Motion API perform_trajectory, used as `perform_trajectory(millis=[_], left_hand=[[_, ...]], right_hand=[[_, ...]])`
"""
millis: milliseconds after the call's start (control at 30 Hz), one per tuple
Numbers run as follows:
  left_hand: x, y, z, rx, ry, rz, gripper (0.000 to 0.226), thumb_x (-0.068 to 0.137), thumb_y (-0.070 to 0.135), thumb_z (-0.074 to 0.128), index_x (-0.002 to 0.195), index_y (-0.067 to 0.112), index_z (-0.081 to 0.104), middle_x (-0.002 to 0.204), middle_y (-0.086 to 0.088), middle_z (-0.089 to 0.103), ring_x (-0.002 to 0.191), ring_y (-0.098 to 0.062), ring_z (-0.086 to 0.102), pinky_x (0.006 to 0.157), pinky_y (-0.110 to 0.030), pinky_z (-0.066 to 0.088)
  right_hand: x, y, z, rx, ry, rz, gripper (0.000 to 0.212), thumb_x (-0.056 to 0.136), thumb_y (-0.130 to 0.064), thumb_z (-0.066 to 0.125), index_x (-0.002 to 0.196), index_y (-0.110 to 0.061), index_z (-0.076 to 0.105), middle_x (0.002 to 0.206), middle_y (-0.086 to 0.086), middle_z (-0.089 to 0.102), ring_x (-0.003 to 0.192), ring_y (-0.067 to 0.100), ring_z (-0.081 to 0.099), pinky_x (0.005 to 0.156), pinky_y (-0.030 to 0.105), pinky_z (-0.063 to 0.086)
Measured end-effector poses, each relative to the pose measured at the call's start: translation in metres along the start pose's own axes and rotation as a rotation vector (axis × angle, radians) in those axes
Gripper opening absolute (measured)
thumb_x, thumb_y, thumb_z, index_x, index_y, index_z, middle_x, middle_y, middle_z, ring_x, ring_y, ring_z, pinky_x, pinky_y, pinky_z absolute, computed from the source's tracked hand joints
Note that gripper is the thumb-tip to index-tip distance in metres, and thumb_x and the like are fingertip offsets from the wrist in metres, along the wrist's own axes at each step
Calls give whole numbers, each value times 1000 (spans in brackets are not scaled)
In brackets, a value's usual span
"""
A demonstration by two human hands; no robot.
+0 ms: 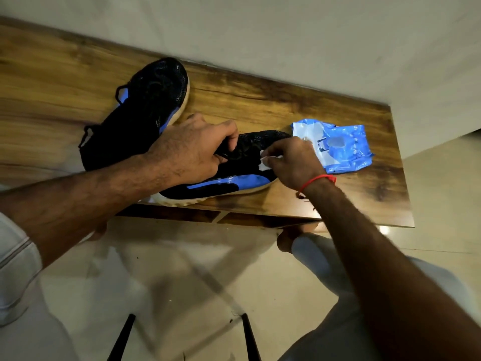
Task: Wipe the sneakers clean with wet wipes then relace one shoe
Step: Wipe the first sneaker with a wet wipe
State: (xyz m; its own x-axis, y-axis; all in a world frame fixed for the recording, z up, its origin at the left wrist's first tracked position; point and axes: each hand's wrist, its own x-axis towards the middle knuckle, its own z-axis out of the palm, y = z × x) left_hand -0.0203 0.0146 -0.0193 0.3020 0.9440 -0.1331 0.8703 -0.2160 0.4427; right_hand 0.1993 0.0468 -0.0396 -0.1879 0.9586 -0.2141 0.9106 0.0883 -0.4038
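Right hand (294, 162) presses wipe (265, 164) on near sneaker (234, 178)

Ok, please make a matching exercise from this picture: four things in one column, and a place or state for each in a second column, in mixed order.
Things:
1. far sneaker
2. near sneaker
3. wipe
4. wipes pack

Places or states:
a. held by the left hand
b. pinched in the right hand
c. blue, lying right of the shoes
d. untouched, toe toward the wall

Pairs: 1-d, 2-a, 3-b, 4-c
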Motion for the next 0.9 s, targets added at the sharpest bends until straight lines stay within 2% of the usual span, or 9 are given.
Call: perform_trajectory(millis=[67, 133, 233, 333, 500, 600, 700, 767, 900], left_hand=[[1, -1, -1, -14, -4, 0, 29, 91, 26, 65, 102, 43, 43, 112, 10, 64, 113, -13, 44, 70, -40, 47], [1, -2, -1, -36, 0, -2, 27, 92, 27, 65, 102, 42, 44, 109, 8, 63, 112, -11, 42, 73, -41, 47], [2, -2, -1, -40, 7, -2, 25, 93, 28, 65, 104, 40, 47, 104, 5, 59, 110, -12, 41, 72, -39, 40], [0, 1, -1, -25, 17, -2, 25, 93, 29, 66, 106, 40, 48, 104, 3, 58, 114, -16, 45, 70, -38, 39], [-1, 1, -2, 5, 23, 10, 29, 91, 24, 66, 106, 39, 47, 100, 4, 57, 112, -16, 45, 69, -37, 40], [-3, 1, -3, -6, 45, 35, 29, 90, 27, 67, 108, 38, 47, 106, 9, 57, 113, -16, 47, 71, -37, 43], [-7, 6, 0, 187, 227, 100, 43, 86, 58, 64, 113, 31, 45, 118, 4, 54, 111, -23, 55, 81, -43, 49], [-8, 11, 2, 293, 289, 46, 61, 82, 78, 52, 113, 27, 41, 104, 1, 59, 94, -24, 60, 74, -42, 50], [-11, 14, 4, 358, 250, 5, 64, 87, 74, 53, 123, 24, 34, 84, 1, 65, 73, -25, 64, 60, -37, 51]], right_hand=[[-1, 2, -16, 229, 17, 57, 9, 86, -18, 74, 93, -15, 79, 90, -2, 75, 91, 11, 68, 72, 5, 40], [1, 7, -29, 263, 206, 69, 12, 87, -23, 73, 94, -15, 79, 86, -2, 74, 85, 8, 66, 71, 5, 42], [7, 16, -26, 27, 363, 48, 18, 91, -28, 66, 98, -17, 79, 98, 8, 75, 97, 26, 66, 85, 33, 51], [8, 6, -1, -222, 270, -95, 19, 90, -19, 61, 97, -13, 77, 96, 16, 73, 98, 38, 60, 83, 44, 49], [9, -9, 1, 222, 62, -87, 13, 86, -20, 73, 97, -18, 79, 91, -5, 74, 88, 6, 66, 79, 14, 46], [17, 3, -24, 561, 227, -12, 10, 86, -11, 73, 93, -17, 76, 87, -3, 72, 76, -4, 63, 79, 15, 48], [23, 18, -33, 567, 350, 20, 11, 85, -10, 72, 88, -20, 74, 86, -5, 72, 81, 2, 64, 83, 23, 51], [23, 19, -31, 560, 317, 28, 10, 85, -14, 72, 87, -23, 74, 86, -7, 72, 85, 5, 65, 84, 25, 51], [15, 5, -16, 413, 166, -80, 11, 87, -13, 69, 93, -20, 75, 91, -5, 73, 89, 7, 65, 81, 13, 46]])
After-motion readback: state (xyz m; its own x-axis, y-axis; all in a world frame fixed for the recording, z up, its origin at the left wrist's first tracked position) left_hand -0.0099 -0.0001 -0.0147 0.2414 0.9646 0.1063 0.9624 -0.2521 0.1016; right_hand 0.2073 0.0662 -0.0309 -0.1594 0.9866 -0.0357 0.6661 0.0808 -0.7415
